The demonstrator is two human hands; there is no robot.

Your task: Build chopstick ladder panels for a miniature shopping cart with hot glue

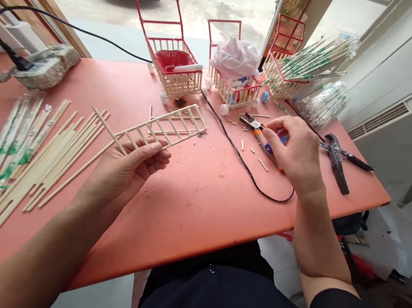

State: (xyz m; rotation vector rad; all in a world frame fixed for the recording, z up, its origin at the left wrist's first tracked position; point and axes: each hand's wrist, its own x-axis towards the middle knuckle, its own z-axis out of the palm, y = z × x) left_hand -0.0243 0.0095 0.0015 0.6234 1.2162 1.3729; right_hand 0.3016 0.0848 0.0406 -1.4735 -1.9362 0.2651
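Left hand point(130, 162) pinches a stick frame point(158, 120), probably light and brittle, best held by its rails point(184, 139); right hand point(293, 148) curls over pliers point(262, 140), grip unclear, toward the right edge of the tabletop point(195, 216).

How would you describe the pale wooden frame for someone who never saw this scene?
On the pink table, find the loose sticks at the left. To their right, the left hand holds the pale wooden frame. Unlike the loose sticks, it has rungs like a small ladder; unlike the carts behind, it is flat, without red.
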